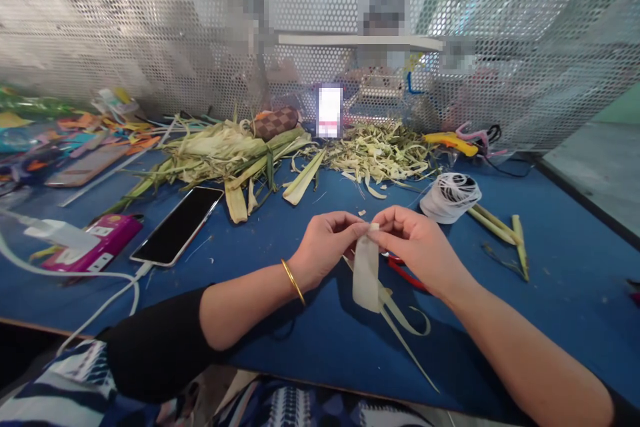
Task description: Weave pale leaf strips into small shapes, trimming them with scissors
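Between the thumbs and fingers of my left hand (330, 240) and my right hand (407, 240) hangs a pale strip of corn husk (366, 277). Both hands pinch its upper end, fingertips nearly touching. Thin curled husk shreds (400, 317) dangle or lie just below and behind it; which, I cannot tell. Partly covered by my right hand are red-handled scissors (407, 275) on the blue table. To the right of my right hand stands a roll of white string (450, 197).
Corn husks (215, 153) and a heap of husk scraps (380, 153) lie along the perforated partition (150, 27). A phone (179, 225) is cabled near a purple power strip (95, 243) at left. Stalk pieces (520, 247) lie at right. Behind the partition is another person.
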The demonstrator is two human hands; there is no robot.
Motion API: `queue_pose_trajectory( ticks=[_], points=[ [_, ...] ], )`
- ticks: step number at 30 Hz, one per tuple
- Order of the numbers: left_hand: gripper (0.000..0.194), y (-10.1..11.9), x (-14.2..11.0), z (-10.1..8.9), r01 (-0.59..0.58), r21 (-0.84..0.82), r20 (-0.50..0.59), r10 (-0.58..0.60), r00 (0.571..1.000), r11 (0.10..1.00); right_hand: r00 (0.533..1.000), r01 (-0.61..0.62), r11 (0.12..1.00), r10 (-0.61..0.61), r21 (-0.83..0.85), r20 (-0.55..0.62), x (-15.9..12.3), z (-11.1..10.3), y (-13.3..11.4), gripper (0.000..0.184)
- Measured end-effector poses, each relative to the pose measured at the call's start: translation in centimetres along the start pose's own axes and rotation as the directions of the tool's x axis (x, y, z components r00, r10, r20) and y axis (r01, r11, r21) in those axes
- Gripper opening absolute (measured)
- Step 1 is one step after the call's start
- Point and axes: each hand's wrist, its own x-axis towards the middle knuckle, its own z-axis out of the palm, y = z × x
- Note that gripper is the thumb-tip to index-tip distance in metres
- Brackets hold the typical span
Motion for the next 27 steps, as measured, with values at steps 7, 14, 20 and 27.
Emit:
queue_pose_trajectory(
  ticks=[7, 14, 20, 27],
  points=[
    [0.012, 0.2, -0.17, 0.09, 0.008, 0.005, 0.003, -0.008, 1.0, 1.0, 0.999, 0.045, 0.995, -0.047, -0.093, -0.02, 0.02, -0.03, 0.13, 0.021],
    [0.013, 0.14, -0.24, 0.0, -0.001, 0.0, 0.01, 0.001, 1.0, 1.0, 0.997, 0.052, 0.993, -0.058, -0.103, -0.06, -0.08, 0.18, -0.13, 0.019],
    [0.013, 0.07, -0.27, 0.05, 0.001, -0.014, -0.001, -0.001, 1.0, 1.0, 0.991, 0.113, 0.962, -0.126, -0.249, -0.04, -0.21, 0.31, -0.45, 0.017],
    [0.013, -0.09, -0.18, 0.03, 0.04, -0.066, -0.017, -0.041, 0.999, 0.997, 0.941, 0.283, 0.838, -0.337, -0.467, -0.035, -0.32, 0.58, 0.22, 0.014]
  ],
)
